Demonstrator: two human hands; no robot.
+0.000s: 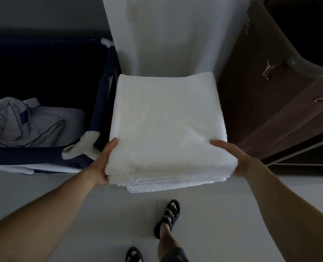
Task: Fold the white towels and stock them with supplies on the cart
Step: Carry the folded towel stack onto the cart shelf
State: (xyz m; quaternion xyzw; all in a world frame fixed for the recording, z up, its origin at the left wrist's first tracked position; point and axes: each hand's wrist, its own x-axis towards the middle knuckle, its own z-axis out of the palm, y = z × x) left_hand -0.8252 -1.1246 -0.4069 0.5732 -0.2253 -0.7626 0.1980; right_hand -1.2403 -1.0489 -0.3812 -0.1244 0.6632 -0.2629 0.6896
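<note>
I see a stack of folded white towels [166, 129] held up over the pale floor [223, 214]. The left hand [103, 163] grips its near left corner and the right hand [230, 157] its near right corner, thumbs on top. A dark blue laundry bin [103, 103] holding crumpled linen [28, 123] stands to the left, and a brown cabinet [261, 91] to the right.

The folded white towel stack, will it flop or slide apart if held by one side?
Probably floppy: the folded towel stack is soft terry, and the left hand and right hand each take a near corner. Its layers look staggered at the near edge, so they may slide. Likely light for its bulk: two side grips carry it.
</note>
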